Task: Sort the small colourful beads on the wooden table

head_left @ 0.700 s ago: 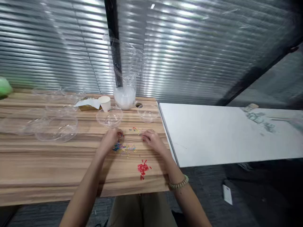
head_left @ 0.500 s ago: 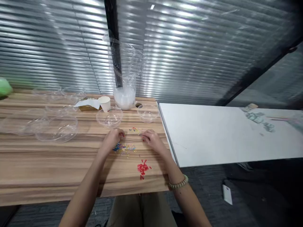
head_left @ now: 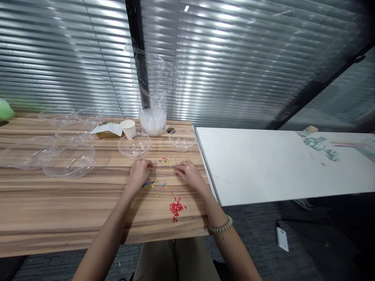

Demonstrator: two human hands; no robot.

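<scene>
Looks to me like the step in hand is picking through little coloured pieces on the wood table [head_left: 73, 210], both hands down at the surface. The left hand [head_left: 140, 170] is just beside the mixed pile [head_left: 158, 182], a bit to its far left, fingers curled in and pointing right. The right hand [head_left: 188, 172] is across from it, bent inward with fingertips close together, near the small far cluster [head_left: 166, 161] of mostly yellowish and red bits. Both grips look narrow, but I honestly can't tell if either one has a piece pinched, everything's too tiny. The red pile [head_left: 176, 208] sits nearer the body, between the forearms, well apart from the fingers. Both arms reach in from the near edge, wrists low; the right one wears a beaded bracelet [head_left: 221, 226]. If you ask me, the next move calls for a light fingertip pinch with the hands low, so no sleeve-swipe style scatter. Two clear bowls stand beyond, left [head_left: 135, 151] and right [head_left: 182, 146].
</scene>
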